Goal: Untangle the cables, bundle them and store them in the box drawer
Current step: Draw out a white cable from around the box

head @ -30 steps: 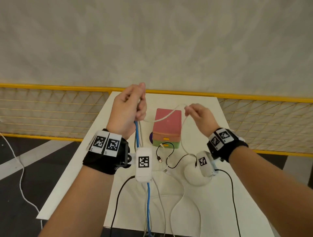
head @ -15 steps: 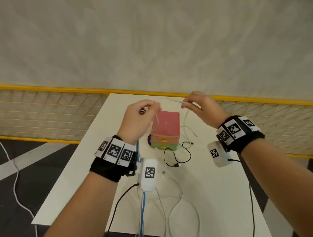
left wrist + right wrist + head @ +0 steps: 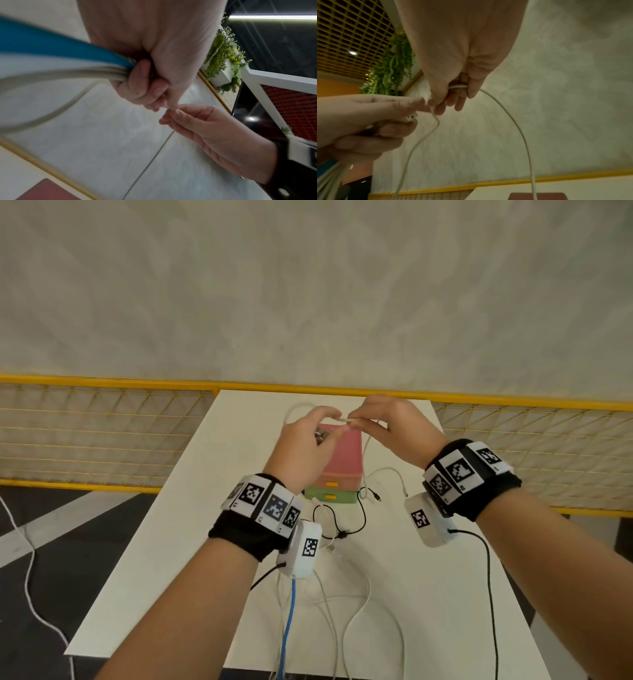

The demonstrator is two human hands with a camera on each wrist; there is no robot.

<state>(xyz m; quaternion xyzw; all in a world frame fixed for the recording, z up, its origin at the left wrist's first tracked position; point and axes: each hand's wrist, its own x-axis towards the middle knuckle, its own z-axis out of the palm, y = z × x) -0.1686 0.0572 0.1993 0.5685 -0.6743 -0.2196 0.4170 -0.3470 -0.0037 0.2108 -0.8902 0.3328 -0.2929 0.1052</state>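
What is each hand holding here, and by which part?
The left hand grips a bunch of cables, blue cable included, near their ends. The right hand pinches a thin white cable along its length, at a bend.

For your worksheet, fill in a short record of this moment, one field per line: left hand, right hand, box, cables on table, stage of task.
left hand: left hand grips a bundle with the blue cable and grey cables
right hand: right hand pinches the white cable; it runs through the fingers
box: pink and green box on the white table, drawers closed
cables on table: black cable lies loose in front of the box
stage of task: untangling and gathering; nothing stored yet
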